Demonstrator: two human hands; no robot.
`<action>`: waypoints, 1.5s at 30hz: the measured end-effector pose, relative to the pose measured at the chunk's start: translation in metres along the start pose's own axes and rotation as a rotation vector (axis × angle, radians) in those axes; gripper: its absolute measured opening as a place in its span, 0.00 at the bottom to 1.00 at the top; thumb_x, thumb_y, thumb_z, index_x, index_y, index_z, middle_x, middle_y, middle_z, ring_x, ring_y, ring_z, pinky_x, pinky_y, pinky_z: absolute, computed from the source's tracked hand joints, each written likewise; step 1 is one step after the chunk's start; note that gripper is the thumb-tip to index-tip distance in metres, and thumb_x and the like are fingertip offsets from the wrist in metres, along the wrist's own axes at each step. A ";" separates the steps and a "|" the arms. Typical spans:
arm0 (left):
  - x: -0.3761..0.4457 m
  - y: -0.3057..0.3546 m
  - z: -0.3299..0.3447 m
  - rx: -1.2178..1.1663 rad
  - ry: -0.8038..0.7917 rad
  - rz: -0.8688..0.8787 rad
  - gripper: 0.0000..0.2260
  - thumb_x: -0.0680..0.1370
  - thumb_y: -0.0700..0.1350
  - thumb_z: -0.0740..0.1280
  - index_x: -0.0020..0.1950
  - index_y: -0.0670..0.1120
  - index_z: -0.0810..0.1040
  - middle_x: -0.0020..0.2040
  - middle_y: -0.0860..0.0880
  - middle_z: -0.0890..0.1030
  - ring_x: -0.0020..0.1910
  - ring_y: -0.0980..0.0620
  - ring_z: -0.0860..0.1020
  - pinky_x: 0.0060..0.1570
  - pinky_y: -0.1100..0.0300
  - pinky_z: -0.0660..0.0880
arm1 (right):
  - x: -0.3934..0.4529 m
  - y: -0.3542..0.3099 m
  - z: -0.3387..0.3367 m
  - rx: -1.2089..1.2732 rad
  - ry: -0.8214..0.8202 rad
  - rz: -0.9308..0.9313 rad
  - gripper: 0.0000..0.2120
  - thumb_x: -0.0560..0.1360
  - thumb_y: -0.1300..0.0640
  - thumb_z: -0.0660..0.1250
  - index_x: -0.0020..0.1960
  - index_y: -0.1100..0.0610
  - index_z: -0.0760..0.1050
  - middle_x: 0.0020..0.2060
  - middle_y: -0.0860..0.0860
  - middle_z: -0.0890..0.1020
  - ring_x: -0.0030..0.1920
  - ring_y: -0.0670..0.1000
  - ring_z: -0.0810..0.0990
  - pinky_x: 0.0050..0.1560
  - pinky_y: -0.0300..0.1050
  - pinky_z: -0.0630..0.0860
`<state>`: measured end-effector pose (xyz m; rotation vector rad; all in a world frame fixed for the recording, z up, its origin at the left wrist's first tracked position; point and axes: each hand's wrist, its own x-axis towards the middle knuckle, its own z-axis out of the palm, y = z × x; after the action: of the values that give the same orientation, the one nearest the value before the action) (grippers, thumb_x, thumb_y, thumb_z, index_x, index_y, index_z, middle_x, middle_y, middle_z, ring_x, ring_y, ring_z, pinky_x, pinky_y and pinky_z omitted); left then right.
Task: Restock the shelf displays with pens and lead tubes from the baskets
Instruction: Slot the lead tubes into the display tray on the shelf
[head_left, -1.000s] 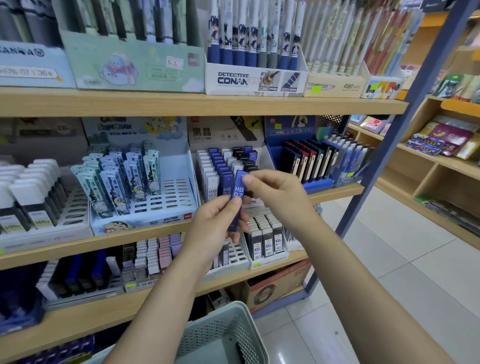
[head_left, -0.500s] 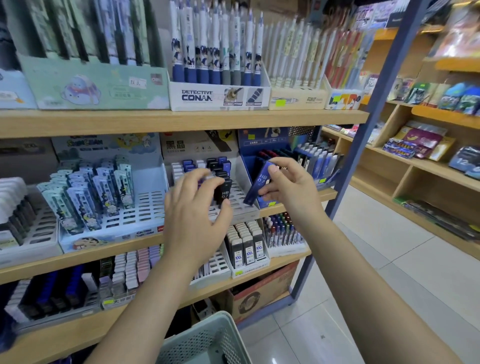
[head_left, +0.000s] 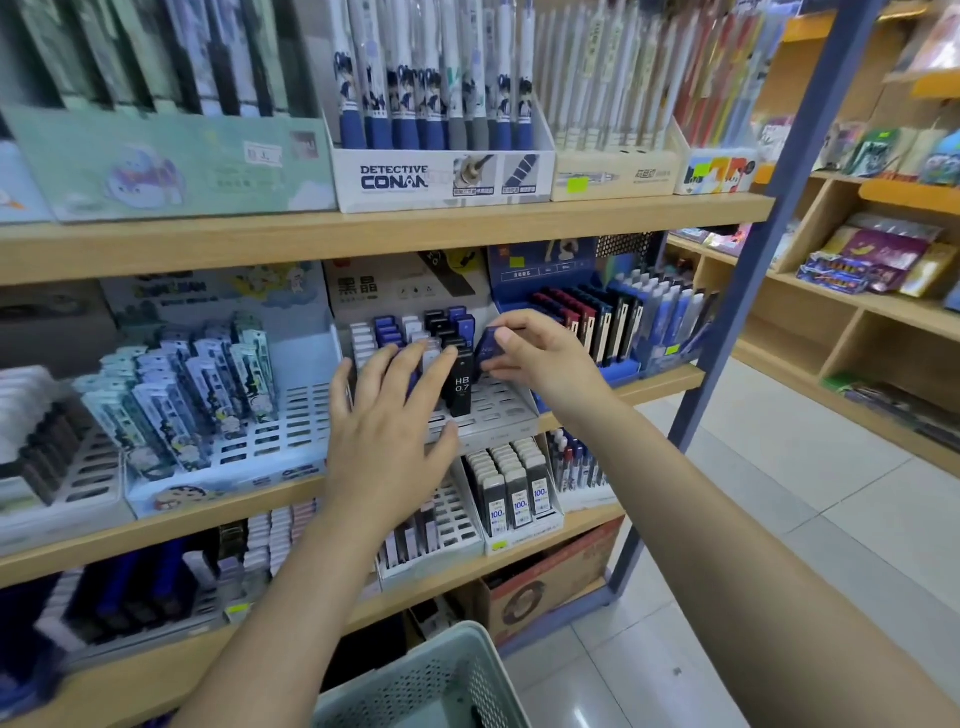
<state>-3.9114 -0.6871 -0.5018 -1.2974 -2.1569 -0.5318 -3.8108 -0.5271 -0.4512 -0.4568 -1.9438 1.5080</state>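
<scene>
A white slotted display rack (head_left: 498, 410) on the middle shelf holds blue, white and black lead tubes. My right hand (head_left: 540, 358) pinches a blue lead tube (head_left: 488, 351) just right of the rack's back rows. My left hand (head_left: 389, 426) reaches into the rack with fingers spread, its fingertips touching the tubes beside a black tube marked HB 0.7 (head_left: 461, 387). A pale green perforated basket (head_left: 431, 686) sits low at the bottom edge, below my arms.
Pen boxes, among them a Detective Conan box (head_left: 441, 174), line the top shelf. More lead displays fill the left rack (head_left: 218, 395), a blue rack (head_left: 613, 322) on the right and the lower shelf (head_left: 514, 499). A blue steel upright (head_left: 753, 249) bounds the unit; tiled aisle lies right.
My hands came apart. The right hand carried the blue tube up and back toward the rack's rear rows. The left hand let go and stretched into the rack. The view moved closer.
</scene>
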 end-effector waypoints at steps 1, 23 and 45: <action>0.000 -0.001 0.001 -0.002 0.011 0.000 0.28 0.78 0.54 0.65 0.78 0.53 0.64 0.74 0.48 0.70 0.74 0.43 0.64 0.73 0.39 0.51 | 0.003 0.001 0.001 -0.008 -0.014 0.002 0.06 0.83 0.61 0.61 0.54 0.56 0.77 0.45 0.49 0.80 0.47 0.53 0.84 0.52 0.47 0.82; 0.000 -0.004 0.009 -0.041 0.095 0.010 0.31 0.75 0.52 0.71 0.77 0.53 0.67 0.73 0.48 0.71 0.72 0.45 0.63 0.70 0.41 0.56 | 0.029 0.014 0.018 -0.076 0.140 -0.012 0.11 0.81 0.64 0.64 0.57 0.55 0.83 0.44 0.50 0.84 0.36 0.43 0.82 0.40 0.40 0.81; -0.012 -0.008 0.007 0.000 0.069 0.051 0.32 0.77 0.60 0.64 0.79 0.52 0.62 0.81 0.46 0.56 0.80 0.43 0.53 0.74 0.35 0.44 | -0.088 0.074 0.014 -0.511 0.400 -0.267 0.12 0.78 0.54 0.71 0.61 0.54 0.80 0.55 0.48 0.79 0.56 0.49 0.75 0.56 0.35 0.70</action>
<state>-3.9157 -0.6940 -0.5151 -1.3108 -2.0623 -0.5476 -3.7626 -0.5702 -0.5467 -0.6298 -1.9514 0.6803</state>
